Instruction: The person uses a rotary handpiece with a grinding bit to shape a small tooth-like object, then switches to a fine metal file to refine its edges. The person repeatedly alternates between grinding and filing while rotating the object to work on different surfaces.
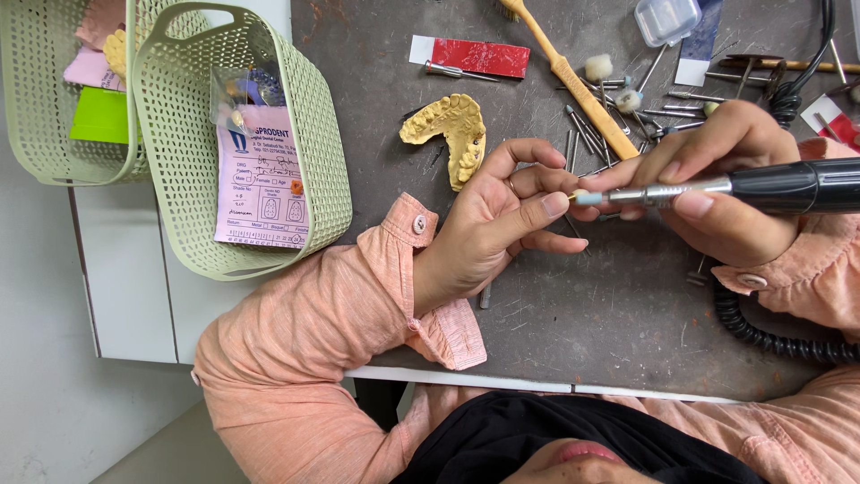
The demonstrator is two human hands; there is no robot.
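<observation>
Black handpiece (770, 186) in right hand (717, 193); left hand (502, 220) steadies.

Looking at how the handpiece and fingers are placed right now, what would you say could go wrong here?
The handpiece tip sits right against the left hand fingertips pinching a tiny piece, so a slip might nick a finger or flick it away. The right hand works just above loose burs, which it could knock. The coiled cord could tug the tool.

A pink printed form (260, 175) with a clear plastic bag (240, 97) lies in the green basket (327, 179) at the table's left edge. A red-and-white packet (472, 56) lies near the far edge.
</observation>
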